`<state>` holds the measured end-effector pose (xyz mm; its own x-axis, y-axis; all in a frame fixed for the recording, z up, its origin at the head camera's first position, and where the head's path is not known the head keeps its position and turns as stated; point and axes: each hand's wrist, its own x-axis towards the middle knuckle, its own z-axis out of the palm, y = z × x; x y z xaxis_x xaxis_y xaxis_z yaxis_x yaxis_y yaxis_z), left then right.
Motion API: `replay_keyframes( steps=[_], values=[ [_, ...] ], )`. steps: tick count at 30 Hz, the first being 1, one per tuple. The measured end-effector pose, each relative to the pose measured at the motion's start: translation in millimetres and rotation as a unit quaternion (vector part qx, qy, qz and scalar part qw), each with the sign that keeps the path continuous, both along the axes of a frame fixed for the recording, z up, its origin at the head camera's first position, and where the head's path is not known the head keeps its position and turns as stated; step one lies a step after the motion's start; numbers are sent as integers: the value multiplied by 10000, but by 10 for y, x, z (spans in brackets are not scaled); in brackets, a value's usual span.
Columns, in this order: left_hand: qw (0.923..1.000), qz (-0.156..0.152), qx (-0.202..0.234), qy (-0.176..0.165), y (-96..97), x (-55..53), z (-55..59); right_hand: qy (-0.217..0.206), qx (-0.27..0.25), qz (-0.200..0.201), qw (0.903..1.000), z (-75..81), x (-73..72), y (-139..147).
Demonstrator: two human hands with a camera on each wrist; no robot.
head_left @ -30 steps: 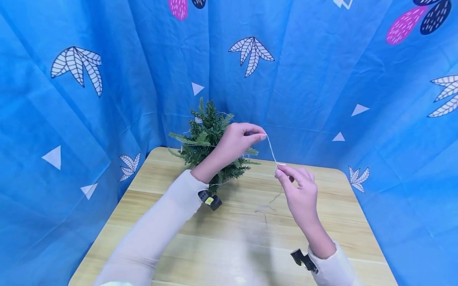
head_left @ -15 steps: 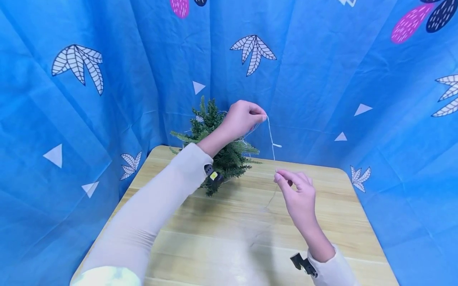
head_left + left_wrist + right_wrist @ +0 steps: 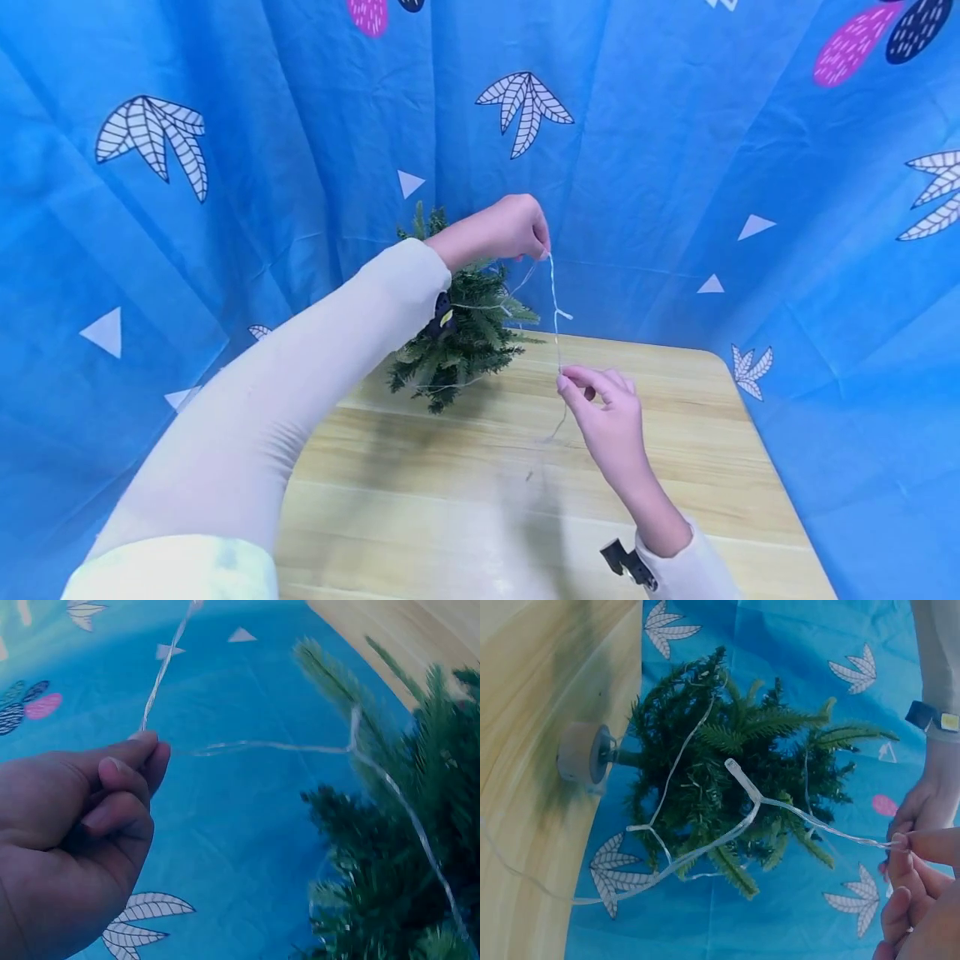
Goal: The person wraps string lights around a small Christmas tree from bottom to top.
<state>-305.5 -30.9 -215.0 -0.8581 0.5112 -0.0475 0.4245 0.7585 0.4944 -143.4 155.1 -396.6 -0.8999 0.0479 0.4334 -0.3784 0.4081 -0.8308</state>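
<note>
A small artificial Christmas tree [image 3: 480, 333] stands on the table, partly hidden by my left arm. A thin clear string of fairy lights [image 3: 247, 744] runs over its branches and out to my hands. My left hand [image 3: 510, 227], raised to the right of the treetop, pinches the string between thumb and fingertips. Lower and nearer, my right hand [image 3: 607, 417] pinches the same string. The stretch between the hands is nearly vertical, with one small bulb [image 3: 564, 315] sticking out sideways. Below the right hand, the loose end trails down toward the tabletop.
The wooden table [image 3: 675, 467] has rounded back corners. Blue patterned curtain [image 3: 645, 167] hangs close behind and at both sides. The tree's round wooden base [image 3: 579, 754] shows in the right wrist view. A small black device [image 3: 628, 565] is strapped at the right wrist.
My left hand has risen and its arm now reaches further across the tree. The string between the hands has lengthened, baring a bulb. My right hand has shifted slightly left and down.
</note>
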Motion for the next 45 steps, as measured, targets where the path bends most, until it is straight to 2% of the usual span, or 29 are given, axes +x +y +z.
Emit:
replay_keyframes(
  steps=[3,10,15,19,24,29,34,39,45],
  values=[
    [10000,16,-53,-67,-44,-56,10,-50,31,7,10000,-26,9,-15],
    [9992,390,-19,-91,-200,-249,-54,-26,213,96,9997,-71,53,-46],
    [9982,589,-37,-42,-320,-322,-62,-321,293,200,9989,-78,81,-36],
    [9966,822,-9,-34,-439,-358,-31,-555,378,228,9975,-70,117,-42],
    [9939,1094,52,-144,-538,-383,23,-579,399,200,9973,-66,136,-48],
    [9913,1289,24,-265,-601,-395,29,-619,337,183,9973,-67,141,-63],
    [9899,1401,178,-86,-666,-428,26,-596,313,137,9976,-64,157,-73],
    [9876,1546,257,-37,-708,-450,27,-394,353,137,9985,-63,176,-84],
    [9887,1467,-275,161,-649,-440,9,-219,266,55,9994,-39,179,-93]
  ],
)
